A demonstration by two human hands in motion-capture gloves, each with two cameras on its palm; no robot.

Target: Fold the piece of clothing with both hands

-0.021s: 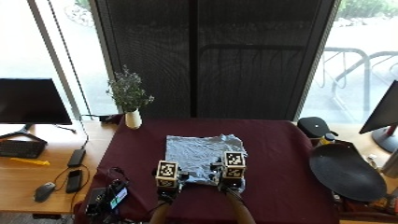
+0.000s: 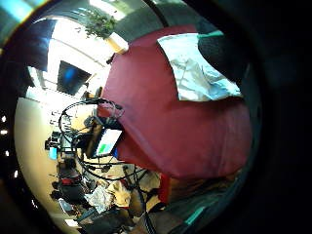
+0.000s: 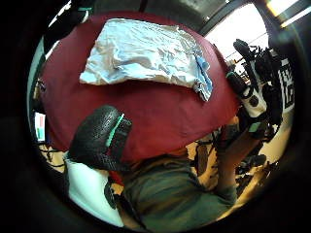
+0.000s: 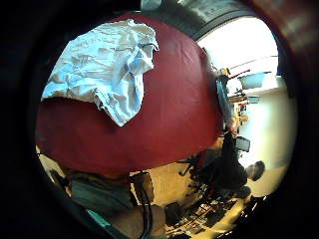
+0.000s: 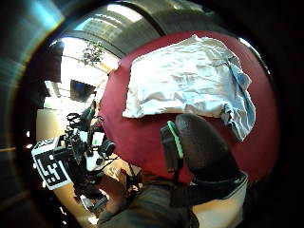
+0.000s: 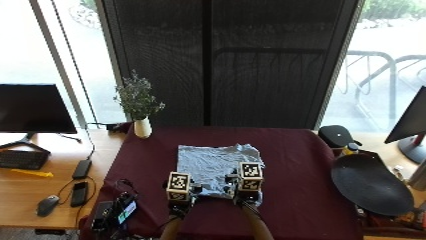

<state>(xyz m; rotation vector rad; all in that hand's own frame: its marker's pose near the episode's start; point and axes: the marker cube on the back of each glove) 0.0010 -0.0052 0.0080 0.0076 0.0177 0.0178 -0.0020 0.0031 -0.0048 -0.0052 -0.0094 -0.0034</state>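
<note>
A light blue garment (image 6: 213,162) lies in a rough rectangle on the dark red tablecloth (image 6: 299,170), wrinkled, with a loose flap at its near right corner. Both hands hover at its near edge. My left hand (image 6: 178,192) is at the near left corner and my right hand (image 6: 246,187) at the near right one. The palm views show the whole garment (image 3: 146,53) (image 5: 185,80) lying flat and apart from the palms. Each view also shows a thumb (image 3: 97,138) (image 5: 199,147) gripping nothing. A dark fingertip (image 2: 219,48) shows in front of the cloth's near part.
A white vase with a plant (image 6: 142,127) stands at the table's far left corner. A device with cables (image 6: 113,215) sits at the near left corner. A black round seat (image 6: 369,182) and a black bag (image 6: 338,136) are at the right. A side desk (image 6: 40,175) lies to the left.
</note>
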